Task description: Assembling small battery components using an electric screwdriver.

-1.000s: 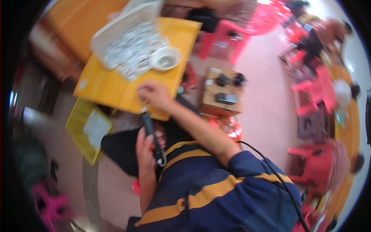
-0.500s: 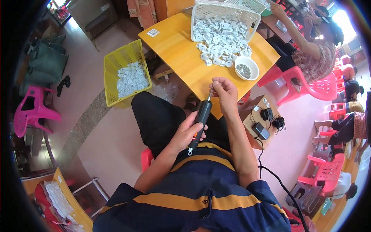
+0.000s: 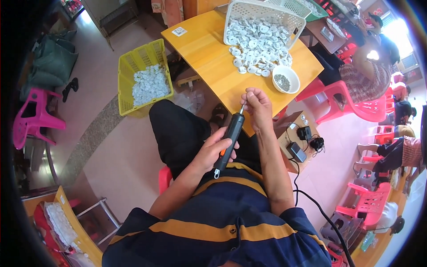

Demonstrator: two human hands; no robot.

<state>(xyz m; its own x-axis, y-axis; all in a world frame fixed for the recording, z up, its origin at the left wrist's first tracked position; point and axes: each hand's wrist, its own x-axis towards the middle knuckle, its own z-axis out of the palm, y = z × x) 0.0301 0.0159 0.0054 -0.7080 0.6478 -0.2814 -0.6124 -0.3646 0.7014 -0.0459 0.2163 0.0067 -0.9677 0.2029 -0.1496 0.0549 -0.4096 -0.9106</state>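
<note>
My left hand is wrapped round the body of a black electric screwdriver, which has an orange switch and a loop at its lower end. The tool points up and away from me over my lap, near the corner of the table. Around its metal tip, the thumb and fingers of my right hand are pinched together. Whatever they hold there is too small to make out. Beyond them on the table, a white bowl contains small metal pieces, beside a heap of round white plastic parts spilling from a tipped white basket.
A yellow crate with more white parts stands on the floor at left. On the right, a wooden box bears black power adapters with a cable running past my right arm. A co-worker sits on a pink chair beyond.
My hands keep nearly the same hold on the screwdriver. A red light on its body no longer shows. The co-worker's outstretched arm has drawn back from the far basket. The view has shifted slightly.
</note>
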